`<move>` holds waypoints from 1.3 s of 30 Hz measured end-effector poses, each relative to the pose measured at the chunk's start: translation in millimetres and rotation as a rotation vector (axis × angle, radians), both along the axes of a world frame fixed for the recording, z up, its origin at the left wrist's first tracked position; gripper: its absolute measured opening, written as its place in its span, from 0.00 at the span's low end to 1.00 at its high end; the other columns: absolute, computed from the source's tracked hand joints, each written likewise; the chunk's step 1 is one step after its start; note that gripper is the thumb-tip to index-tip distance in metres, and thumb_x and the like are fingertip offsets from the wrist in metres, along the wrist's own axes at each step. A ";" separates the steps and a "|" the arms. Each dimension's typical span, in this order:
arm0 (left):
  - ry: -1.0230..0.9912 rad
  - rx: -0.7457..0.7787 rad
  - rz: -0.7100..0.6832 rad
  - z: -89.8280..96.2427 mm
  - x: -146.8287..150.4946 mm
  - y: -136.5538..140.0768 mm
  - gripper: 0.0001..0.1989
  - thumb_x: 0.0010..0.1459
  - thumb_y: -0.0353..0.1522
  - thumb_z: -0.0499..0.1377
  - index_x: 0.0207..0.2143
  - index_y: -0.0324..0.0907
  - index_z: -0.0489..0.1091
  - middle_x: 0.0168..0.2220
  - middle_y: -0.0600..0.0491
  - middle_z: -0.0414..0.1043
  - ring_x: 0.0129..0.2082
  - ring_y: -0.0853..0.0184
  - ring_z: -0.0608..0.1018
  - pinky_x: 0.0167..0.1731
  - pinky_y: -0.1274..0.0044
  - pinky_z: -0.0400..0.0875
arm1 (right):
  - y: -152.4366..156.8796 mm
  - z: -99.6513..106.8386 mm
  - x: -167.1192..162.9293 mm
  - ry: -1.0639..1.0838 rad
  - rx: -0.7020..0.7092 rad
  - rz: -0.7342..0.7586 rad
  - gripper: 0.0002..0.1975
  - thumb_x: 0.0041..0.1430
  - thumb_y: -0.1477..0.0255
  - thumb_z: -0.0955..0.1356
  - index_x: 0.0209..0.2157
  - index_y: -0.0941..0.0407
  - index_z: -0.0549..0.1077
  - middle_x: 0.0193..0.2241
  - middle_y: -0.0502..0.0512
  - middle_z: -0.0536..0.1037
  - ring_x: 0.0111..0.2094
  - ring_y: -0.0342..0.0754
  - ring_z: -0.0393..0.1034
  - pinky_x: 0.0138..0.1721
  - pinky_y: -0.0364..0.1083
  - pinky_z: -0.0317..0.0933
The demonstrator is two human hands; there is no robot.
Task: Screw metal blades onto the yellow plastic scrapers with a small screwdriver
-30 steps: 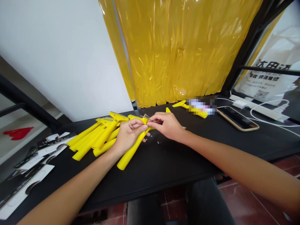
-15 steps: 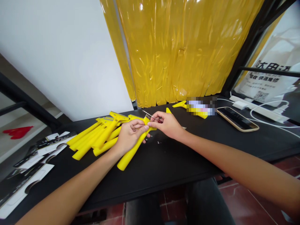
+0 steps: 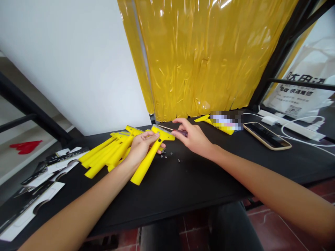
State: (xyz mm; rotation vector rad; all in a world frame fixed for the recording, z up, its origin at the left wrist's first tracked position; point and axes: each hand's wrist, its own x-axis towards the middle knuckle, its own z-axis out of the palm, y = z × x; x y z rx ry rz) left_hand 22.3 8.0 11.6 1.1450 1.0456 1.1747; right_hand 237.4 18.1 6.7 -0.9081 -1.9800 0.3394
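My left hand [image 3: 143,144] grips a yellow scraper [image 3: 147,162] near its wide head, its handle slanting down toward me. A metal strip runs along the top of that head, and a screw shows in it. In my right hand [image 3: 192,135] is a small screwdriver [image 3: 182,132] with a dark reddish handle; its thin shaft points left over the scraper's head. Whether the tip touches anything I cannot tell. Just right of the scraper lie several tiny screws or nuts [image 3: 165,157]. More yellow scrapers [image 3: 104,153] are heaped beyond my left forearm.
Printed card sleeves [image 3: 44,198] are piled at the left. Toward the back right lie another yellow scraper [image 3: 202,119], partly blurred out, and a phone [image 3: 267,136]. White cables run from a power strip [image 3: 295,123]. Yellow plastic strips [image 3: 204,62] hang behind the black table [image 3: 196,184].
The scraper in my left hand has turned so its broad face and head now show. My right hand has moved slightly right, away from the head, still holding the screwdriver.
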 end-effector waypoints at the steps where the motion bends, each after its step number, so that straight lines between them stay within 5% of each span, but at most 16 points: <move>1: 0.000 0.008 0.014 0.0 -0.6 0.6 0.11 0.53 0.29 0.67 0.34 0.39 0.66 0.23 0.50 0.76 0.26 0.59 0.83 0.20 0.77 0.76 | -0.8 1.3 0.6 0.028 0.013 -0.021 0.13 0.65 0.64 0.66 0.49 0.54 0.72 0.30 0.51 0.79 0.30 0.47 0.72 0.34 0.46 0.63; 5: 0.019 0.023 0.044 0.4 -1.2 0.7 0.10 0.54 0.29 0.66 0.33 0.39 0.66 0.24 0.48 0.77 0.27 0.59 0.83 0.21 0.77 0.76 | -5.0 6.4 1.8 0.111 0.078 0.005 0.09 0.66 0.64 0.65 0.37 0.55 0.72 0.31 0.52 0.78 0.30 0.45 0.71 0.33 0.44 0.62; 25: -0.010 -0.011 0.041 2.2 -1.4 0.8 0.11 0.53 0.29 0.67 0.32 0.39 0.66 0.24 0.50 0.75 0.27 0.59 0.83 0.20 0.78 0.76 | -5.9 8.9 2.8 0.060 0.058 0.025 0.06 0.65 0.68 0.66 0.35 0.55 0.72 0.29 0.50 0.77 0.27 0.43 0.68 0.30 0.43 0.59; 39: 0.200 0.296 0.078 -3.2 -2.5 -3.8 0.13 0.53 0.35 0.68 0.34 0.41 0.66 0.28 0.52 0.75 0.26 0.60 0.82 0.18 0.76 0.76 | -5.1 6.7 6.8 -0.057 0.151 -0.074 0.14 0.67 0.59 0.65 0.39 0.52 0.77 0.34 0.53 0.82 0.35 0.49 0.76 0.39 0.48 0.63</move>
